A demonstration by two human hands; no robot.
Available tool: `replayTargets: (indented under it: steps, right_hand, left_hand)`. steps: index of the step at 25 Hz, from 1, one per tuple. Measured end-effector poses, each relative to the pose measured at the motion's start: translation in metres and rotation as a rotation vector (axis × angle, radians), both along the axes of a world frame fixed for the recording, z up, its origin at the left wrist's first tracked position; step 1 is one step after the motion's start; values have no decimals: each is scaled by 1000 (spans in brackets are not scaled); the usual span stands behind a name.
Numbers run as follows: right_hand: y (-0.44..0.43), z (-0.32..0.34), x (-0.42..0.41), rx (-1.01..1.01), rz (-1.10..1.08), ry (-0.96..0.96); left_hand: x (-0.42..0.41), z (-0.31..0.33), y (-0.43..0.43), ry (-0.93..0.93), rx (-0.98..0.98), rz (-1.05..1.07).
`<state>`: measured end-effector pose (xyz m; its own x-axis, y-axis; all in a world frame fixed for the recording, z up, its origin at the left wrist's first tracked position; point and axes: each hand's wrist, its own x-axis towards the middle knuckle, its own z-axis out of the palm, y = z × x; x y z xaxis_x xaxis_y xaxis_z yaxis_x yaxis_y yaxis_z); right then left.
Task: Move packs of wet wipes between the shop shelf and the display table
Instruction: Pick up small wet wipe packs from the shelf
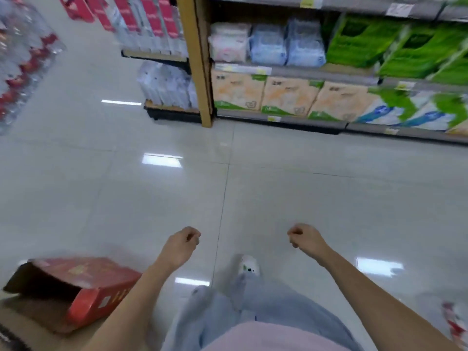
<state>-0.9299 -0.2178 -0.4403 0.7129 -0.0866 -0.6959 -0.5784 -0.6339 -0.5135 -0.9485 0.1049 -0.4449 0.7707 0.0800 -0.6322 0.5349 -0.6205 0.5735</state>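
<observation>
Blue packs of wet wipes [287, 45] and a pink-white pack [229, 43] stand on the shop shelf [291, 72] at the upper right, far ahead of both hands. My left hand [181, 245] hangs low over the floor with its fingers loosely curled and nothing in it. My right hand [305, 236] is held at the same height, likewise curled and empty. No display table can be made out. The whole picture is blurred by motion.
Orange tissue packs [288, 96] and green packs [405, 46] fill the shelves. An open red carton [83, 292] lies on cardboard at lower left. Bottled water packs [22, 62] stand at far left. Glossy tiled floor [228, 173] lies between me and the shelf.
</observation>
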Motion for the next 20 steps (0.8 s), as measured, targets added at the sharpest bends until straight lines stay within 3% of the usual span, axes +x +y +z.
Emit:
replayTargets:
  steps: [8,14,20]
  right_hand:
    - [-63,31,181,60,-153,-172]
    - [-115,23,291,-19,-225,-94]
    - [-163,43,393,-44,-289,-84]
  left_hand:
    - [143,-13,-73,113,16,-118]
    - [318,-8,-120,101,-13,-146]
    - [508,39,-191,-52,-55,-351]
